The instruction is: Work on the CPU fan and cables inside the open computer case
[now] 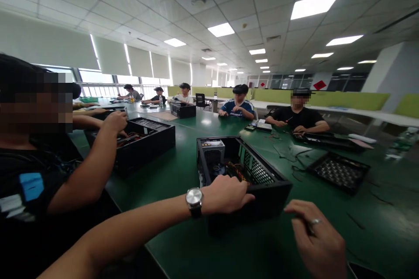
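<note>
An open black computer case (248,202) lies on the green table in front of me. Inside it are a grey power supply (212,151) at the far left corner and a bundle of coloured wires (240,171). My left hand (225,194), with a watch (194,198) on the wrist, is closed over the near rim of this case. Its thumb shows outside the wall, while the fingertips are hidden. To the right of the near corner, my right hand (319,237) is held apart from the case. Thumb and forefinger are separated, the other fingers curl loosely, and nothing shows between them.
At my left a co-worker's hand (116,122) is over another open case (147,144). A black perforated panel (340,171) and loose cables (296,168) lie on the right. A plastic bottle (401,143) stands at the far right. Several people sit across the table (183,244).
</note>
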`<state>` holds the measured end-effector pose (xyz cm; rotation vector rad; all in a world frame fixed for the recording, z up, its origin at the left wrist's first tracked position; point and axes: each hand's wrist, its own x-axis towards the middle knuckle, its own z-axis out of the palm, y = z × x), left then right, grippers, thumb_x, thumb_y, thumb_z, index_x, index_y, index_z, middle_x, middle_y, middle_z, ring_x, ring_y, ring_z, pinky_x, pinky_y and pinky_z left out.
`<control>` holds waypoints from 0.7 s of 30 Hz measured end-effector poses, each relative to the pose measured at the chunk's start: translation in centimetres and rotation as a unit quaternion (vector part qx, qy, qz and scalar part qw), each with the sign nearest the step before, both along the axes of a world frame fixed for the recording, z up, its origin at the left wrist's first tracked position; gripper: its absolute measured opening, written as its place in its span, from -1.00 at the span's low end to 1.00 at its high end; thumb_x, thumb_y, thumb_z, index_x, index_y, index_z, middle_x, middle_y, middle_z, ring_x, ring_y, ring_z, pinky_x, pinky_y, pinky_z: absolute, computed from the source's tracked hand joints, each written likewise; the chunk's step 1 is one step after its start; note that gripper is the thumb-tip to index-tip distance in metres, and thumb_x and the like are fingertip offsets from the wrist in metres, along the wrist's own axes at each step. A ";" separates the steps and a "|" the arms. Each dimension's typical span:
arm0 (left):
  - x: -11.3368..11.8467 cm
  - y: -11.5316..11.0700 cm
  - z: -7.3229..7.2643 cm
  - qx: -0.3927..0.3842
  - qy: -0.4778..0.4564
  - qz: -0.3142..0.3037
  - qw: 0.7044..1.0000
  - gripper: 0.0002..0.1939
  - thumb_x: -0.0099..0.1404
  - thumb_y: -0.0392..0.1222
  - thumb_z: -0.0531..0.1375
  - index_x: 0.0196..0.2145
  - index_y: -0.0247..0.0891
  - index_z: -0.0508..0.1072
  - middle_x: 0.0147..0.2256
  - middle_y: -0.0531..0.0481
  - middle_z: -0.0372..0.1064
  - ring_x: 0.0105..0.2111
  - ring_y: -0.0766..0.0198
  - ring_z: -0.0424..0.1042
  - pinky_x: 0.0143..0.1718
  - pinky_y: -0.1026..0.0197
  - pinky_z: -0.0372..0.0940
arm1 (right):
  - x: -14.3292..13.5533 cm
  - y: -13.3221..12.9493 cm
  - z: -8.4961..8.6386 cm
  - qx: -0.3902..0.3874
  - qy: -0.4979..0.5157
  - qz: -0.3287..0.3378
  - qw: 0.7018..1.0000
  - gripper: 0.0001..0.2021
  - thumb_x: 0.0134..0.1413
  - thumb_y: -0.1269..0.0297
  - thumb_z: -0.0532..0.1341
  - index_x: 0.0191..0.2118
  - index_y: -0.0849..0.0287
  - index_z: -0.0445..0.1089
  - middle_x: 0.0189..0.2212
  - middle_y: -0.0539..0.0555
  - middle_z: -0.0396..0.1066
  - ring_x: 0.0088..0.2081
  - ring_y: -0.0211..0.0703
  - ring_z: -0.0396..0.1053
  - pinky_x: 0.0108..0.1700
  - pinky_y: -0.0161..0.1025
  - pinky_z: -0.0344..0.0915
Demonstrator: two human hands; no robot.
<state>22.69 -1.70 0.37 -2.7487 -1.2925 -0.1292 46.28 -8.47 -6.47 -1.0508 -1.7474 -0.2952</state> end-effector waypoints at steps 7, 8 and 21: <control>-1.6 2.1 2.0 -0.114 0.133 -0.038 0.984 -0.45 0.29 0.13 0.23 0.19 -0.04 0.35 0.07 -0.20 0.41 -0.03 -0.13 0.48 -0.16 -0.05 0.43 | 0.3 -1.2 4.0 -0.161 -0.030 0.009 0.987 -0.86 0.17 0.25 0.09 -0.30 0.04 0.40 -0.31 -0.03 0.45 -0.41 -0.21 0.38 -0.36 -0.26 0.25; -1.8 3.4 1.2 -0.127 0.171 -0.022 0.977 -0.33 0.19 0.10 0.32 0.23 0.04 0.31 0.14 -0.21 0.35 0.02 -0.19 0.44 -0.14 -0.10 0.43 | 0.2 -1.1 4.2 -0.192 -0.044 0.024 0.980 -0.85 0.14 0.24 0.09 -0.31 0.05 0.41 -0.33 -0.03 0.46 -0.43 -0.20 0.38 -0.37 -0.25 0.26; -3.2 9.3 -2.0 -0.071 0.221 -0.064 0.971 -0.09 -0.01 -0.09 0.49 0.27 0.08 0.25 0.09 -0.26 0.32 0.00 -0.16 0.40 -0.05 -0.08 0.35 | -3.9 7.6 7.5 -0.402 -0.281 0.237 0.839 -0.71 0.05 0.38 0.07 -0.16 0.10 0.46 -0.20 0.07 0.51 -0.15 -0.07 0.45 -0.07 -0.20 0.34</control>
